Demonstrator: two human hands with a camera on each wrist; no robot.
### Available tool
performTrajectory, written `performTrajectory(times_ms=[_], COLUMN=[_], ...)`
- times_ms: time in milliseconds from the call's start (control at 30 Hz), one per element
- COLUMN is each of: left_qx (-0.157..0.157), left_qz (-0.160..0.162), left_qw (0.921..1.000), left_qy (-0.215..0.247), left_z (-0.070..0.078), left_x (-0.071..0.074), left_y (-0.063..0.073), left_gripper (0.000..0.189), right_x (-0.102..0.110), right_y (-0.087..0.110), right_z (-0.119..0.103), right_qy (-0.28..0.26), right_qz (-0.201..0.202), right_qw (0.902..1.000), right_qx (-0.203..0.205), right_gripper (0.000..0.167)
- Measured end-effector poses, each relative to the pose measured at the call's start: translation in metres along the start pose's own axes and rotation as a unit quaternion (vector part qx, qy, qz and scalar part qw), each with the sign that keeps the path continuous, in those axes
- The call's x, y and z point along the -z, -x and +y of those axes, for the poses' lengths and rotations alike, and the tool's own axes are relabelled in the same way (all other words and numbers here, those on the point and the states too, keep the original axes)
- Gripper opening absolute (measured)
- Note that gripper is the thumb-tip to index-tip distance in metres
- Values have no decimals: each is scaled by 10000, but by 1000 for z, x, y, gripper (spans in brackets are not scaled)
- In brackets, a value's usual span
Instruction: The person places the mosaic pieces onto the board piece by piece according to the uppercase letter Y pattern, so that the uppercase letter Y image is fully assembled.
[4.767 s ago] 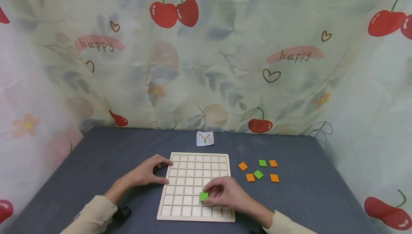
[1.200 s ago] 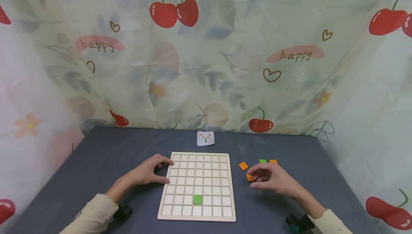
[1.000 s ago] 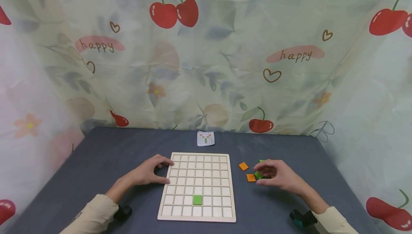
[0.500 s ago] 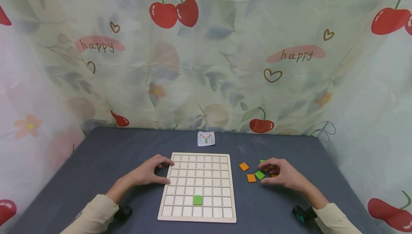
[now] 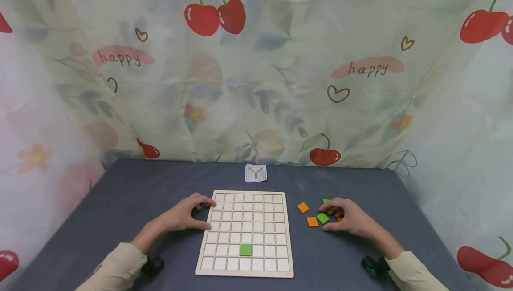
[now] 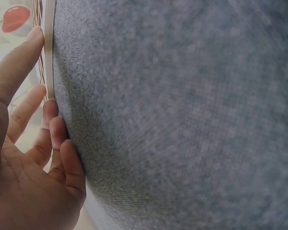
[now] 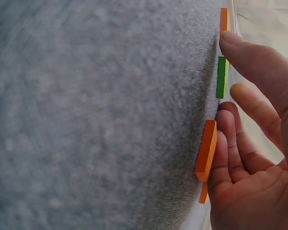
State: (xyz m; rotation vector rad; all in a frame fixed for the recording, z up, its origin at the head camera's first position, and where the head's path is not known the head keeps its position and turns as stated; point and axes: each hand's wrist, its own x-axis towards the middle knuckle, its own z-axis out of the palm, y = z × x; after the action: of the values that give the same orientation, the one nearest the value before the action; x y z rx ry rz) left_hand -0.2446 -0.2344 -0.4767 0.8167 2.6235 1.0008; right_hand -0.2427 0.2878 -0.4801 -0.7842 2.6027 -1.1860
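A pale wooden grid board (image 5: 248, 215) lies on the table, with one green square tile (image 5: 246, 250) in a cell of its second row from the front. My left hand (image 5: 186, 213) rests at the board's left edge, thumb and fingertips touching it; the left wrist view shows that edge (image 6: 49, 48) against the fingertips. To the right of the board, my right hand (image 5: 348, 217) is above the loose tiles. Its thumb and forefinger stand apart on either side of a green tile (image 5: 322, 218), which lies flat. In the right wrist view a gap shows around this green tile (image 7: 222, 76).
Two orange tiles (image 5: 312, 222) lie between board and right hand. Another green tile (image 5: 326, 201) shows behind the fingers, and an orange one (image 5: 339, 220) is partly hidden under the hand. A small pattern card (image 5: 255, 173) lies beyond the board, before a printed curtain (image 5: 256, 82).
The green tile my right hand pinched over the board now lies in a cell. That hand has moved right to the loose tiles and lowered around a green one. My left hand stays put.
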Motion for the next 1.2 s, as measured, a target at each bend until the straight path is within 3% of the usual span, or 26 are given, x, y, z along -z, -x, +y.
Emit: performTrajectory(times_ms=[467,1200], left_qx=[-31,-16], left_qz=[-13,10], left_qw=[10000,10000], left_qy=[-8,-39], left_z=[0,0], left_x=[1,0], left_y=[0,1], left_gripper=[59,59], right_x=[-2,-3], right_y=[-3,-5], right_z=[0,1], right_qy=[419,493], right_qz=[51,68], right_qw=[9991,9986], right_qx=[28,198], right_gripper=[35,23])
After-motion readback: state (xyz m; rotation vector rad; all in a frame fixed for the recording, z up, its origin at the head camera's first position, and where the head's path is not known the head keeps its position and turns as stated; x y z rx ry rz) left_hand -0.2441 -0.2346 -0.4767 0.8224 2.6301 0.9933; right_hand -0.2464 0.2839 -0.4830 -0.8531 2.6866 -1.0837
